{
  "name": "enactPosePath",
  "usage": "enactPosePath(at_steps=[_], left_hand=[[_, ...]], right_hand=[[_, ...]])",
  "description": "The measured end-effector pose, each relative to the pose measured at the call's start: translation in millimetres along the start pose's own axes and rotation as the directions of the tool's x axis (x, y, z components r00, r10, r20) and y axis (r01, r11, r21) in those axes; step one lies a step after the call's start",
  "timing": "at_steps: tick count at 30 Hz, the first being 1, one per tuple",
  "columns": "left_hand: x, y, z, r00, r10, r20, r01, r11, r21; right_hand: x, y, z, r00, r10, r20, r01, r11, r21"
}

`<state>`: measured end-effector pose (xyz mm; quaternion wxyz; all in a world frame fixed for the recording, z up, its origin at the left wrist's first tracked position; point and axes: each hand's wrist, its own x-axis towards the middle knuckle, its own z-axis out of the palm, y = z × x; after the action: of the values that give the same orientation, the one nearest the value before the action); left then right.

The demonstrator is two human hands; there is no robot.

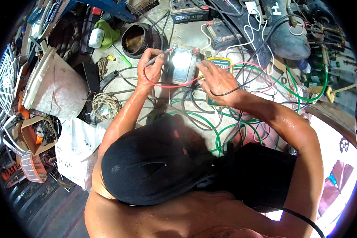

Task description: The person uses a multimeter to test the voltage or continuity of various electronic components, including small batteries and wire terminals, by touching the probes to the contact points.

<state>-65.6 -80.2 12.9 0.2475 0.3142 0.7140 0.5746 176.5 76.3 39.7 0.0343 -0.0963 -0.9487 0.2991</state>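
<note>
A battery (pixel 181 73) with a shiny top lies on the floor in front of me, with a terminal at each far corner. My left hand (pixel 151 67) is closed round a dark test probe (pixel 153 60) with a red lead; its tip points at the battery's left terminal. My right hand (pixel 219 81) reaches to the battery's right edge with its fingers pinched. Between them is a black test probe, mostly hidden, whose black lead (pixel 226 94) loops under the wrist. A yellow multimeter (pixel 222 61) lies partly beneath this hand.
Green hoses (pixel 214 126) and grey cables tangle nearer me. A dark round pot (pixel 141 40), a green screwdriver (pixel 122 56) and a second battery (pixel 224 33) lie beyond. A white bucket (pixel 61 85) stands left, a grey cylinder (pixel 287 35) far right. A black-clad head (pixel 154 164) covers the lower middle.
</note>
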Motion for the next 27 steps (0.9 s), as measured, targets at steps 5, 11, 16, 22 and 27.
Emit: enactPosePath(at_steps=[5,11,16,22,27], left_hand=[[2,-3,-1,1.000,0.014,0.002,-0.014,1.000,0.028],[3,-5,-4,1.000,0.014,0.000,-0.014,0.999,0.042],[5,-7,-7,0.999,-0.021,0.047,0.016,0.996,0.086],[4,-7,-9,0.998,-0.020,0.056,0.016,0.997,0.075],[6,-1,-6,0.998,-0.036,0.060,0.036,0.999,0.002]], right_hand=[[2,10,-12,1.000,-0.009,0.001,0.008,0.997,0.083],[10,29,-16,0.995,-0.095,0.025,0.092,0.992,0.091],[12,39,-22,0.982,-0.189,0.011,0.188,0.981,0.056],[23,42,-40,0.977,-0.079,0.197,0.043,0.982,0.183],[57,72,-59,0.922,0.036,0.385,-0.189,0.911,0.366]])
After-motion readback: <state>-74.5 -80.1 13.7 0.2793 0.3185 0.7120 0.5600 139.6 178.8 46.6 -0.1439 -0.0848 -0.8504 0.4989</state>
